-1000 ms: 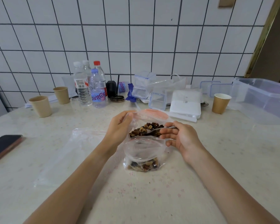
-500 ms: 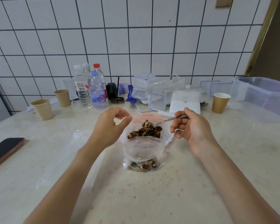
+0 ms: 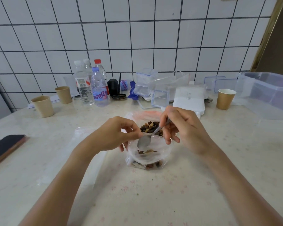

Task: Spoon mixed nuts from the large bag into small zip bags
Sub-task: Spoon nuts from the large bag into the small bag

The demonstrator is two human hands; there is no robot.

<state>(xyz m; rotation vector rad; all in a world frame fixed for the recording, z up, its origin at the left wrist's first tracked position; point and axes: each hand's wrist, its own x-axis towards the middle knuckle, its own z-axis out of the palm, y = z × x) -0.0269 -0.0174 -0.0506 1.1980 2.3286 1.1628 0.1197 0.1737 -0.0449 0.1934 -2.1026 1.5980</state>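
Observation:
A small clear zip bag (image 3: 153, 158) stands open on the table with mixed nuts at its bottom. My left hand (image 3: 114, 134) pinches its near-left rim and holds the mouth open. My right hand (image 3: 185, 129) grips a metal spoon (image 3: 145, 141) by the handle; the spoon's bowl is tipped down inside the small bag's mouth and looks emptied. Just behind, the large bag (image 3: 145, 115) with a red zip strip lies open, with a heap of nuts (image 3: 151, 126) showing between my hands.
An empty clear bag (image 3: 82, 136) lies flat under my left forearm. A phone (image 3: 5, 146) lies at the left edge. Paper cups (image 3: 42, 106) (image 3: 225, 98), water bottles (image 3: 95, 85), clip-lid boxes (image 3: 145, 82), a white box (image 3: 189, 99) and a large clear tub (image 3: 268, 92) line the back.
My right hand carried the loaded spoon from the large bag toward me and tipped it into the small bag. The left hand shifted down to the small bag's rim.

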